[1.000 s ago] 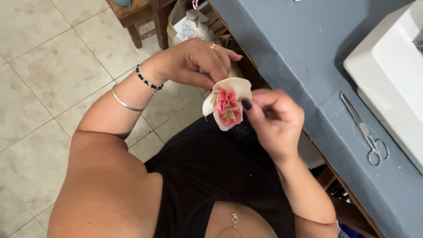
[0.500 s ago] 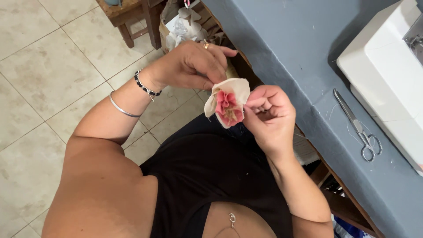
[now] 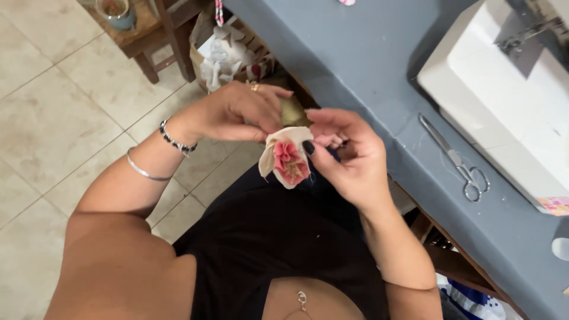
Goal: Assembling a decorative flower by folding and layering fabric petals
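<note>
One gathered cream fabric piece with pink floral centre (image 3: 288,159) held above lap, pinched between both hands: left hand (image 3: 237,112) grips top, right hand (image 3: 347,157) thumb presses side. One pair of scissors (image 3: 456,160) on grey table (image 3: 355,53), beside one white sewing machine (image 3: 504,95); small pink patterned label (image 3: 554,205) at machine's corner.

Very little of that kind sits around me. On the front corner of my white sewing machine (image 3: 504,112), at the right edge of my view, there is a small rectangular label (image 3: 554,205), pink and orange with a busy pattern, stuck flat near the machine's lower edge just above the grey table (image 3: 355,53). Up past my hands, on the floor beside the table's edge, stands an open brown box (image 3: 201,56) stuffed with crumpled white wrapping (image 3: 222,56) and scraps. I see no signs and no screens anywhere.
</note>
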